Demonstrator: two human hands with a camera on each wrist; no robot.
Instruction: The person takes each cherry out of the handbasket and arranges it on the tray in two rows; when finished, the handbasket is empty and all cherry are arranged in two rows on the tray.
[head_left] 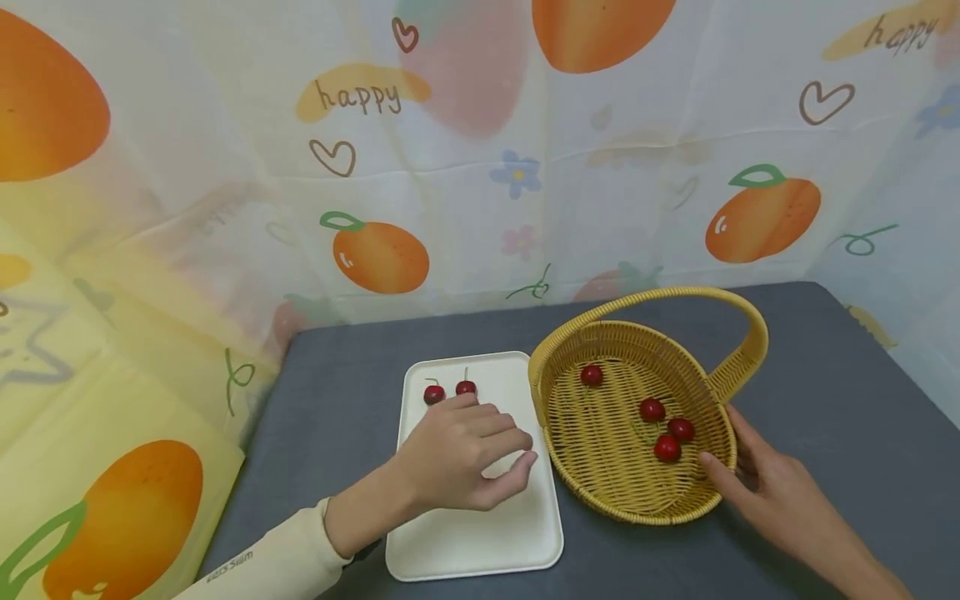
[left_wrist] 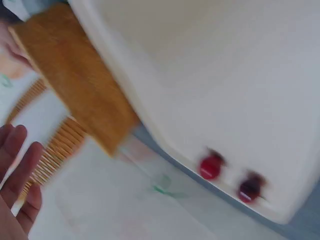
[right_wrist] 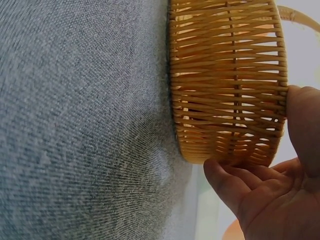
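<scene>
My left hand (head_left: 468, 454) hovers above a white rectangular tray (head_left: 480, 542), its fingers relaxed and nothing between them. Two red cherries with stems lie toward the tray's far end: one cherry (head_left: 434, 394) on the left, the other cherry (head_left: 466, 388) just beyond my knuckles. In the left wrist view both show blurred near the tray's edge. To the right stands a yellow woven basket (head_left: 600, 475) with a tall arched handle, holding several cherries (head_left: 652, 409). My right hand (head_left: 783, 492) grips the basket's right side, thumb at the rim and fingers against the outer wall (right_wrist: 225, 90).
A dark grey cloth (head_left: 337, 417) covers the table. Behind it hangs a pale curtain (head_left: 465, 183) printed with oranges, hearts and writing, which also runs along the left side. The basket's handle (head_left: 675, 293) rises over its far side.
</scene>
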